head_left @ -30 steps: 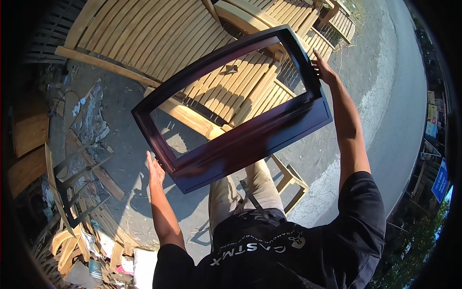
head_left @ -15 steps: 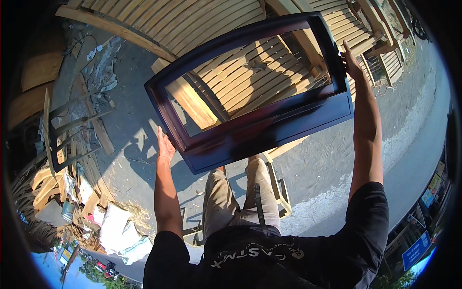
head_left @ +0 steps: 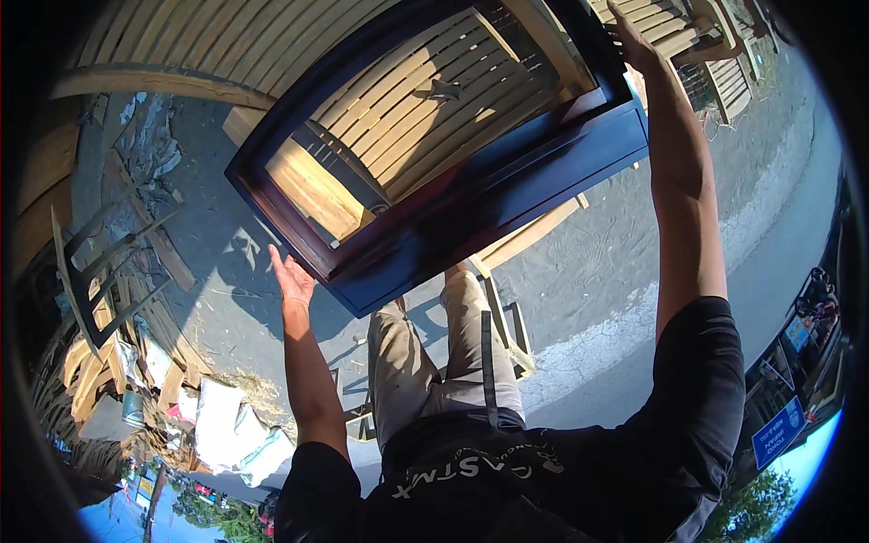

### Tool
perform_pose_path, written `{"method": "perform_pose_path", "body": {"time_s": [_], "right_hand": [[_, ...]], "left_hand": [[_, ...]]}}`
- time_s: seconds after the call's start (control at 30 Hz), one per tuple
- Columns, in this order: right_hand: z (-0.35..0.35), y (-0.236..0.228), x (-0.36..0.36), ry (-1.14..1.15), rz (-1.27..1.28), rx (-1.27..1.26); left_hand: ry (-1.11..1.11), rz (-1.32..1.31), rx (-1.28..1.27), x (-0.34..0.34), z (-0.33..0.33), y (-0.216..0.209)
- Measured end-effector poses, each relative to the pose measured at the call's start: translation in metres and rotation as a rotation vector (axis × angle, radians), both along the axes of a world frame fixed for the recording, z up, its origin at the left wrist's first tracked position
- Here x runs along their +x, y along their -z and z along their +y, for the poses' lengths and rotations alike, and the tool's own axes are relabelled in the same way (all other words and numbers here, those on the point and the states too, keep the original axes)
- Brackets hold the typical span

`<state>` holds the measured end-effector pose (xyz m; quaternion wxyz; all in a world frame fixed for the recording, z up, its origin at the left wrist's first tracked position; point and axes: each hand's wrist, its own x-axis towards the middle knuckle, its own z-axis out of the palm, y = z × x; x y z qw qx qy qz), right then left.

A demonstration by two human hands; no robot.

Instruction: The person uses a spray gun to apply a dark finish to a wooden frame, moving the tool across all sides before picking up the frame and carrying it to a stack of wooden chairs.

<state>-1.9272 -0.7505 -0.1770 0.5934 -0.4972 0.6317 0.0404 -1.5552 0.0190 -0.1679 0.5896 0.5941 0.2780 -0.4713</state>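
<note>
A dark reddish-brown, glossy wooden frame (head_left: 507, 192) with a curved upper rail, an open middle and a solid lower panel is held up in front of me, tilted with its right end farther away. My left hand (head_left: 293, 279) grips its lower left side, with the fingertips partly behind the edge. At the far right side, my right hand (head_left: 636, 47) is pressed against the outer edge, its fingers pointing away from me. Through the opening a pale slatted wooden bench (head_left: 425, 118) shows, with a small dark object (head_left: 441, 90) lying on the slats.
More unfinished slatted benches (head_left: 208, 41) stand beyond. On the left are scrap wood (head_left: 90, 380), a dark slatted piece (head_left: 95, 281) and white sacks (head_left: 226, 425). A light wooden frame (head_left: 507, 317) stands by my legs. A paved road (head_left: 778, 244) runs along the right.
The dark wooden frame, with both hands on it, has shifted left and farther away, and appears tilted a little more. My view has also moved slightly.
</note>
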Motion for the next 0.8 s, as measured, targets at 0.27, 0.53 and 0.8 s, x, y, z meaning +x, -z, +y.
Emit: {"method": "perform_pose_path", "body": {"time_s": [0.27,0.53,0.8], "right_hand": [[0.013,0.011,0.018,-0.017,-0.038,-0.029],[0.011,0.013,0.028,-0.023,-0.039,-0.074],[0.005,0.000,0.000,-0.017,-0.009,-0.204]], "left_hand": [[-0.013,0.053,-0.010,-0.004,0.005,-0.011],[0.022,0.071,-0.047,-0.001,0.009,-0.009],[0.044,0.078,-0.016,-0.002,-0.003,-0.008]]}}
